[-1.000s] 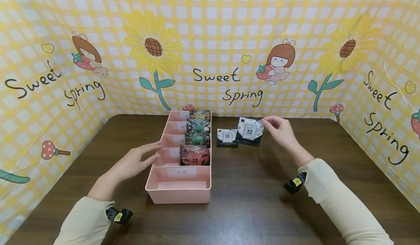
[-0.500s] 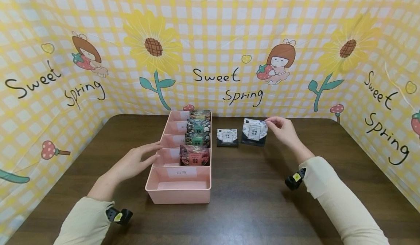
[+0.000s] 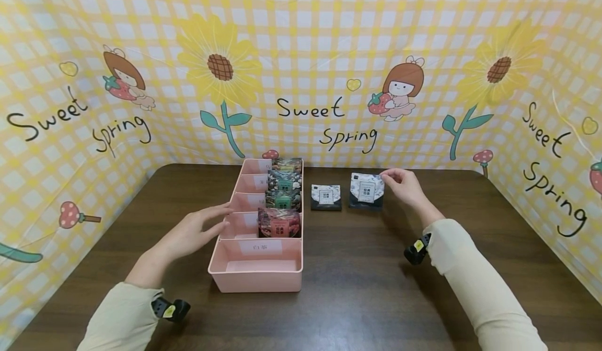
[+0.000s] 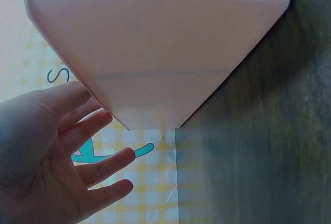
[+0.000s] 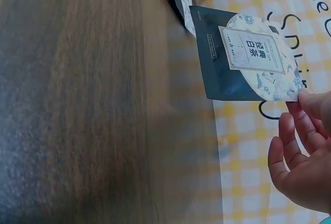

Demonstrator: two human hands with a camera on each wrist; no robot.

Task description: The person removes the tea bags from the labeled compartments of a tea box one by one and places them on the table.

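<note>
My right hand (image 3: 404,186) pinches the upper right corner of a white-and-dark tea bag sachet (image 3: 366,190) between thumb and finger. In the right wrist view the sachet (image 5: 245,56) shows its printed front, and the other fingers curl loosely below it. A similar tea sachet (image 3: 326,197) lies to its left, beside a pink divided box (image 3: 254,281). My left hand (image 3: 190,232) rests at the box's left rim, some fingertips over the edge. In the left wrist view the fingers of the left hand (image 4: 62,151) are spread and relaxed against the box's side wall (image 4: 155,38).
Behind the front compartment, the box holds red sachets (image 3: 279,224), green sachets (image 3: 283,200) and more packets farther back. Paper labels (image 3: 261,247) mark the compartments. A brown table (image 3: 357,288) extends around the box, and a yellow checked cloth (image 3: 301,53) hangs behind it.
The right hand has moved the held sachet slightly right and down, away from the other sachet, and it now stands straighter. The left hand and the box have not moved.
</note>
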